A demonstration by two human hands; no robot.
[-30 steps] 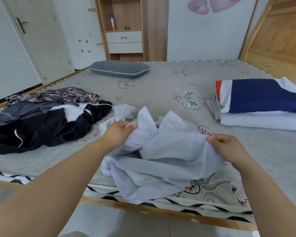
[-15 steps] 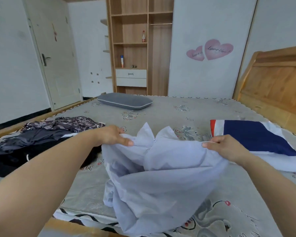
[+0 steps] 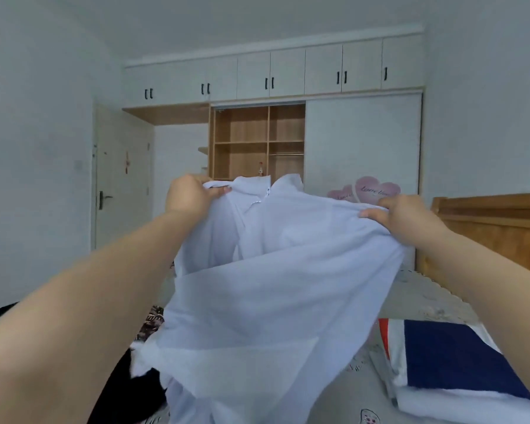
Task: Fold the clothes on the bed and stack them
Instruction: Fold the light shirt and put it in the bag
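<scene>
A pale lilac collared shirt (image 3: pixel 273 286) hangs in the air in front of me, its collar at the top and its lower part draping down toward the bed (image 3: pixel 426 295). My left hand (image 3: pixel 190 194) grips the fabric beside the collar at the upper left. At the upper right, my right hand (image 3: pixel 407 215) grips the shoulder area. A folded stack (image 3: pixel 459 368) with a navy, white and red garment on top lies on the bed at the lower right. Part of the unfolded dark clothes pile (image 3: pixel 135 390) shows at the lower left, mostly hidden by the shirt and my arm.
A wooden headboard (image 3: pixel 496 228) stands at the right. Across the room are a wardrobe with open shelves (image 3: pixel 257 142) and a white sliding door, and a room door (image 3: pixel 120 179) at the left. The shirt hides the middle of the bed.
Both hands have raised the shirt from the mattress to chest height, and it has opened out to show the collar. My view has tilted upward toward the wardrobe.
</scene>
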